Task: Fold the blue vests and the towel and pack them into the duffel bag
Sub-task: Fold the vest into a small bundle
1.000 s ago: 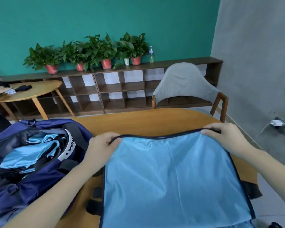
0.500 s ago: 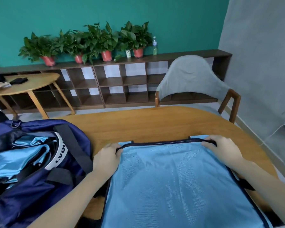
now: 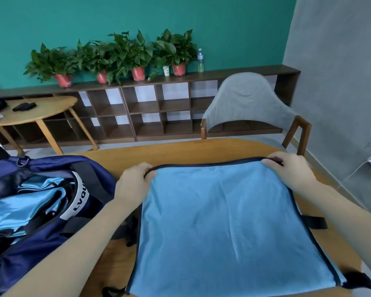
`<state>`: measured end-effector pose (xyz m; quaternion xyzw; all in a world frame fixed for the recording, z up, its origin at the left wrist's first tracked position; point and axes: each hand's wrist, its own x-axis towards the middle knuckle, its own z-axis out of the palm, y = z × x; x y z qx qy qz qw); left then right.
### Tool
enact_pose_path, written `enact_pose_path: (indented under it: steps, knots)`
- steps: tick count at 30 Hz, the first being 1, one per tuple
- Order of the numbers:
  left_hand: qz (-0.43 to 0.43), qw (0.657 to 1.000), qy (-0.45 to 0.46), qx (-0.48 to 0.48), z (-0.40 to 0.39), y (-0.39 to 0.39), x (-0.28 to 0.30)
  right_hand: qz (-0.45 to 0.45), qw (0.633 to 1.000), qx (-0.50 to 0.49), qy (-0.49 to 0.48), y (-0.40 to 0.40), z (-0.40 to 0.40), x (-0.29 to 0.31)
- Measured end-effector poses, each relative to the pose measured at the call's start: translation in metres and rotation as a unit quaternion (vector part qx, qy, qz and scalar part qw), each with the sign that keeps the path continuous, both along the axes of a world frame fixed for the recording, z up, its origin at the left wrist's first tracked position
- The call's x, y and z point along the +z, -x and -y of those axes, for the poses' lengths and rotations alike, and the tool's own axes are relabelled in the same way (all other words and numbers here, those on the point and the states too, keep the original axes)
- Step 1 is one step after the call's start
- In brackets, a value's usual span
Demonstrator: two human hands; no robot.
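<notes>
Looks like an office lounge or meeting room: teal wall [image 3: 137, 16], low cubby shelf [image 3: 159, 108] with potted plants [image 3: 124, 54], wooden tables [image 3: 180, 151], padded chair [image 3: 244, 99].

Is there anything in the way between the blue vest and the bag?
Nothing visible blocks it. The blue vest lies right beside the open duffel bag; only the left hand and its arm lie between. Blue fabric already fills part of the bag.

The duffel bag [image 3: 41, 211] runs off the left edge; the blue vest [image 3: 223, 228] is cut by the bottom edge, and its underside, seemingly folded, lies hidden against the surface [image 3: 180, 155]
</notes>
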<state>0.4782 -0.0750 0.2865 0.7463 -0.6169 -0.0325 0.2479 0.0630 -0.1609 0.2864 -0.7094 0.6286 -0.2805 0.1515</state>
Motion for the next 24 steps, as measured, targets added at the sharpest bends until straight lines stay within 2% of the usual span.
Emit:
enact_pose_path:
  steps: [2,4,5,7,9,11,13,16,21,23,24]
  knots:
    - [0.082,0.990,-0.115,0.024,-0.003,0.010,-0.004,-0.081,0.995,-0.009,-0.063,-0.009,-0.005,-0.005]
    - [0.156,0.979,-0.129,0.012,-0.019,0.032,-0.013,-0.144,0.988,-0.002,-0.047,-0.018,-0.022,-0.017]
    - [0.160,0.982,-0.103,-0.017,-0.030,0.044,-0.020,-0.152,0.988,0.015,-0.035,-0.023,-0.035,-0.024]
    - [0.097,0.988,-0.072,-0.098,-0.058,0.073,-0.034,-0.131,0.987,0.074,-0.047,-0.032,-0.062,-0.039]
    - [0.035,0.984,-0.101,-0.139,-0.087,0.102,-0.049,-0.138,0.979,0.135,-0.064,-0.038,-0.085,-0.055]
    - [0.064,0.979,-0.155,-0.119,-0.110,0.122,-0.061,-0.182,0.969,0.158,-0.059,-0.040,-0.098,-0.069]
    - [0.102,0.973,-0.193,-0.070,-0.124,0.129,-0.069,-0.213,0.964,0.142,-0.071,-0.037,-0.102,-0.076]
    - [0.112,0.971,-0.211,-0.033,-0.126,0.125,-0.072,-0.237,0.960,0.122,-0.085,-0.035,-0.102,-0.078]
    - [0.140,0.964,-0.202,-0.102,-0.095,0.110,-0.071,-0.269,0.954,0.065,-0.118,-0.039,-0.107,-0.074]
    - [0.178,0.955,-0.185,-0.151,-0.062,0.095,-0.067,-0.329,0.939,0.019,-0.097,-0.041,-0.112,-0.067]
    - [0.226,0.947,-0.166,-0.159,-0.042,0.086,-0.064,-0.369,0.927,-0.010,-0.066,-0.043,-0.115,-0.060]
